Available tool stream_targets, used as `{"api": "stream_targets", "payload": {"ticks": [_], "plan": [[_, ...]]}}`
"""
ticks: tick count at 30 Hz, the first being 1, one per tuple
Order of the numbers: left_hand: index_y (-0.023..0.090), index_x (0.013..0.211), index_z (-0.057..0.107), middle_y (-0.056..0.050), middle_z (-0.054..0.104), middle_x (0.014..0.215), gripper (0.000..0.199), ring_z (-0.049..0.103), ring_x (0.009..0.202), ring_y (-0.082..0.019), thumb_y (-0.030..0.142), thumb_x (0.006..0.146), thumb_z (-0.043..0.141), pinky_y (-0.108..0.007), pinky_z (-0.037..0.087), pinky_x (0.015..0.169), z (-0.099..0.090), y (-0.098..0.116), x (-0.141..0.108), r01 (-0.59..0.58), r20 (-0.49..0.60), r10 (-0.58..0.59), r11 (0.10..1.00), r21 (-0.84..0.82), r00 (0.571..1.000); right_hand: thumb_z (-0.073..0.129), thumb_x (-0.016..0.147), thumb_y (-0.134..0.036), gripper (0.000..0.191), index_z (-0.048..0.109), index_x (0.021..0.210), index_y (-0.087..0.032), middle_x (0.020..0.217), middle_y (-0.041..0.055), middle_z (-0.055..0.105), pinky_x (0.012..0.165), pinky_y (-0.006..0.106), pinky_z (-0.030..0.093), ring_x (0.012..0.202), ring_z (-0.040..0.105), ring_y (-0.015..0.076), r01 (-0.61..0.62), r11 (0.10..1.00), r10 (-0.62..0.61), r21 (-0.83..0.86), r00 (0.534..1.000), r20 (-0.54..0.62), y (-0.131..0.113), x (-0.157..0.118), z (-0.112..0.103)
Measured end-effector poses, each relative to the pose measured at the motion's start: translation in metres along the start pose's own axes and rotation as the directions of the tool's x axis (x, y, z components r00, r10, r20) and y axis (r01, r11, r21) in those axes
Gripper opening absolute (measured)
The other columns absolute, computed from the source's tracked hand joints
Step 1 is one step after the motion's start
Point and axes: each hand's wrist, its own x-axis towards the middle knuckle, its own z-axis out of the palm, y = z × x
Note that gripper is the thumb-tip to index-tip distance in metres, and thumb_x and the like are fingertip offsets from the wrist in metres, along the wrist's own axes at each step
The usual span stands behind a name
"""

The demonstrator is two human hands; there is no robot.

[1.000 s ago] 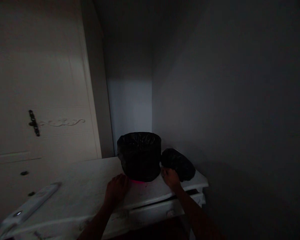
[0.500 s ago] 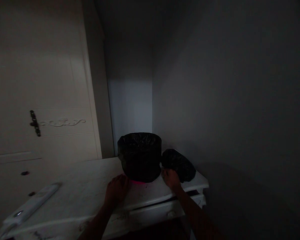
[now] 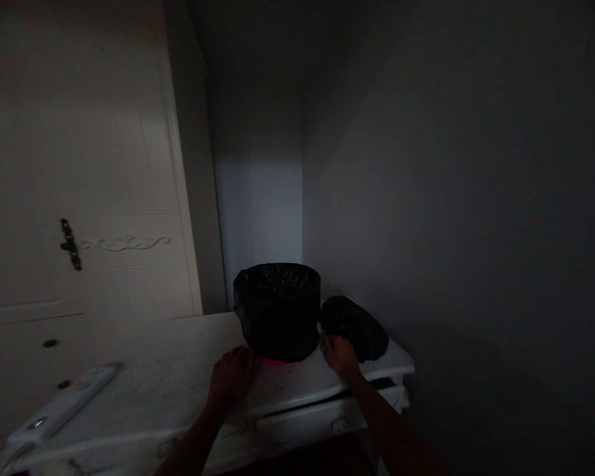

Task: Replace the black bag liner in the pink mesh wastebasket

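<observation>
Bin (image 3: 276, 361), pink at base, upright on dresser (image 3: 178, 363). Bag (image 3: 278, 324), black, over its rim, presumably as liner. Left hand (image 3: 233, 375), right hand (image 3: 339, 354): flanking base, perhaps to steady it; grip too dark to judge. Bundle (image 3: 357, 327), black: beside right hand.

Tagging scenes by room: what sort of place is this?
Probably a bedroom in a home: a tall, pale wardrobe-like cabinet with an ornate dark handle, and a white dresser fitted with drawers.
</observation>
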Motion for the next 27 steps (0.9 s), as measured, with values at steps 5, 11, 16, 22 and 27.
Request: {"api": "stream_targets", "payload": {"ticks": [5, 11, 16, 22, 27], "plan": [[0.023, 0.112, 0.069, -0.01, 0.074, 0.12, 0.042, 0.068, 0.113, -0.026, 0.042, 0.107, 0.032, -0.037, 0.048, 0.094, -0.0003, 0.0007, -0.001, 0.021, -0.008, -0.022, 0.999, -0.026, 1.0, 0.039, 0.11, -0.039, 0.045, 0.08, 0.112, -0.019, 0.119, 0.016, 0.079, 0.087, 0.026, 0.046, 0.111, 0.074, 0.0242, -0.001, 1.0, 0.001, 0.013, 1.0, -0.012, 0.0015, 0.0015, 0.0027], [0.023, 0.116, 0.069, -0.011, 0.073, 0.125, 0.042, 0.067, 0.117, -0.027, 0.04, 0.106, 0.032, -0.038, 0.048, 0.096, -0.0033, 0.0017, -0.0019, -0.009, 0.008, 0.008, 1.0, 0.026, 1.0, 0.039, 0.109, -0.034, 0.044, 0.079, 0.115, -0.017, 0.121, 0.0164, 0.078, 0.088, 0.027, 0.046, 0.114, 0.073, 0.0258, -0.005, 1.0, 0.005, 0.011, 1.0, -0.001, 0.0023, 0.0024, 0.0038], [0.024, 0.118, 0.07, -0.011, 0.072, 0.129, 0.042, 0.066, 0.119, -0.027, 0.04, 0.106, 0.033, -0.039, 0.047, 0.098, -0.0033, 0.0017, -0.0022, 0.007, 0.011, -0.007, 1.0, -0.006, 1.0, 0.037, 0.11, -0.036, 0.046, 0.08, 0.111, -0.018, 0.117, 0.016, 0.079, 0.087, 0.028, 0.047, 0.111, 0.074, 0.0259, 0.007, 0.999, -0.007, 0.031, 1.0, 0.004, 0.0025, 0.003, 0.0037], [0.024, 0.119, 0.071, -0.012, 0.072, 0.127, 0.042, 0.066, 0.118, -0.027, 0.041, 0.105, 0.036, -0.039, 0.047, 0.099, -0.0061, 0.0034, -0.0038, 0.027, 0.012, -0.027, 0.999, -0.032, 1.0, 0.033, 0.111, -0.041, 0.053, 0.08, 0.109, -0.018, 0.112, 0.0168, 0.08, 0.083, 0.028, 0.047, 0.107, 0.076, 0.026, 0.014, 0.999, -0.014, 0.049, 1.0, -0.01, 0.0011, 0.0022, 0.0022], [0.024, 0.119, 0.071, -0.012, 0.072, 0.131, 0.039, 0.065, 0.121, -0.028, 0.041, 0.104, 0.038, -0.039, 0.046, 0.101, -0.0088, 0.0051, -0.0044, 0.011, 0.024, -0.01, 1.0, -0.022, 1.0, 0.035, 0.111, -0.037, 0.05, 0.081, 0.105, -0.018, 0.111, 0.016, 0.08, 0.082, 0.027, 0.047, 0.105, 0.076, 0.0247, 0.026, 0.999, -0.026, 0.031, 1.0, -0.007, 0.0012, 0.0012, 0.0013]]}}
